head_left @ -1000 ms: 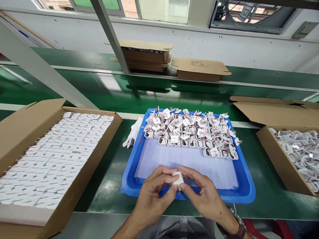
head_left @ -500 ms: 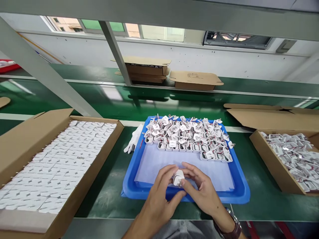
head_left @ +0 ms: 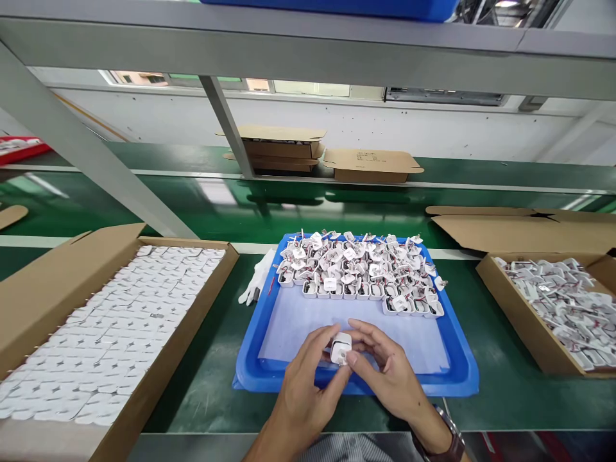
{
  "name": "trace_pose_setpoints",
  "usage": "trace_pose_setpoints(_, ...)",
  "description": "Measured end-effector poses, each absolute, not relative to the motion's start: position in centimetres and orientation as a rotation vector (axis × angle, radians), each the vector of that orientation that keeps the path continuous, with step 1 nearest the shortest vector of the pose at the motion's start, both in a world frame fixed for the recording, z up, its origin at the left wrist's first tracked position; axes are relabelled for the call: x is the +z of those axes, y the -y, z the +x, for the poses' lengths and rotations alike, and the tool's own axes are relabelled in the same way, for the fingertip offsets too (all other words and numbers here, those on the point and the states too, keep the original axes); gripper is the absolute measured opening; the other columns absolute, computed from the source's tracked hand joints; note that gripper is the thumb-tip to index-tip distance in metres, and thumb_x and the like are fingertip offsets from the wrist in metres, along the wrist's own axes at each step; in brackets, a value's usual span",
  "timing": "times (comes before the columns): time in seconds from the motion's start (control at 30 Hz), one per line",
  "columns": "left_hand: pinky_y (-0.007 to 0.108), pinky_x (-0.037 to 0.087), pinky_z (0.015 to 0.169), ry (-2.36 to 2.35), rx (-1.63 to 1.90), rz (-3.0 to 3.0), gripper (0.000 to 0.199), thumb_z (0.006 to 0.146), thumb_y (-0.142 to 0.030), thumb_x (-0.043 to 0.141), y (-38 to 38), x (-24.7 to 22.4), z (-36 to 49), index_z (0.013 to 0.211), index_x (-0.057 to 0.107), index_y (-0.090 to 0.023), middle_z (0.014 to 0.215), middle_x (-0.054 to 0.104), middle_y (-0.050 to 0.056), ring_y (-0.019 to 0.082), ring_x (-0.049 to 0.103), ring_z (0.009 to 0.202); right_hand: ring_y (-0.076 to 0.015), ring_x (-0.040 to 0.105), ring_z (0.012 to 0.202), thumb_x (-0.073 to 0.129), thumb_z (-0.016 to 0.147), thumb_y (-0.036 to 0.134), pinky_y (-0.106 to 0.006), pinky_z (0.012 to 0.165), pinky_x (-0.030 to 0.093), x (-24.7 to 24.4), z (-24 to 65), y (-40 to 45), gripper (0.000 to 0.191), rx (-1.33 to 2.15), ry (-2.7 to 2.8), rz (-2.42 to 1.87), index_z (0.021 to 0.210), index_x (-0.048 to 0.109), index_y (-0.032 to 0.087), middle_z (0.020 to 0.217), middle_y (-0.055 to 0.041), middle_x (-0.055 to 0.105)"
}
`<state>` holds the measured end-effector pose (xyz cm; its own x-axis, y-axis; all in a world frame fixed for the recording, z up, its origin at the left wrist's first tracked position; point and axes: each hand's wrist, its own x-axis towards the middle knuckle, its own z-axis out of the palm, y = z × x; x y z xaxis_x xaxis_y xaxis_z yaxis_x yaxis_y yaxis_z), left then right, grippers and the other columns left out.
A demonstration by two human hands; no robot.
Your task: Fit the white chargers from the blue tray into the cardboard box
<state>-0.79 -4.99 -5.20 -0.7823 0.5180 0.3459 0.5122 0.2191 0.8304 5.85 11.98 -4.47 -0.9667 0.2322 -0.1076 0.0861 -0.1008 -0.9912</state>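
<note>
Both your hands meet over the near edge of the blue tray: the left hand and the right hand each close their grip on one small white plug housing, held between the fingertips. Many housings with red wires crowd the tray's far half, seemingly still to handle; its near half lies bare. The box at left holds neat rows of white parts.
</note>
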Motion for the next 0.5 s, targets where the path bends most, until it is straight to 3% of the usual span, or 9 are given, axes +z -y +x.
trace_pose_setpoints(0.23,0.032,0.066,0.091,-2.254,1.763,0.882,0.048,0.097,-0.023,0.072,5.3,-4.3,-1.0,0.141,0.058,-0.038,0.131,0.072,0.003,0.021,0.076,0.11,-0.0228,0.076,0.101,0.077,0.094,0.049,-0.039,0.095,0.061,-4.1,5.9,-11.9,0.047,2.229,2.013,-0.345,0.134,0.07,0.026,0.124,-0.0095,0.079)
trace_pose_setpoints(0.37,0.033,0.064,0.096,-2.221,1.794,0.912,0.048,0.095,-0.019,0.073,5.2,-4.3,-1.3,0.139,0.061,-0.035,0.137,0.066,0.006,0.023,0.069,0.122,-0.0229,0.077,0.099,0.078,0.092,0.051,-0.038,0.094,0.063,-4.5,5.8,-12.1,0.049,2.192,2.045,-0.388,0.133,0.071,0.025,0.123,-0.0098,0.079)
trace_pose_setpoints(0.5,0.03,0.063,0.094,-2.245,1.776,0.909,0.04,0.092,-0.013,0.073,5.0,-3.2,-0.8,0.129,0.067,-0.029,0.125,0.069,0.006,0.021,0.071,0.113,-0.0253,0.078,0.106,0.08,0.089,0.054,-0.033,0.093,0.065,-5.0,6.3,-12.2,0.051,2.124,2.096,-0.464,0.13,0.073,0.025,0.123,-0.009,0.08)
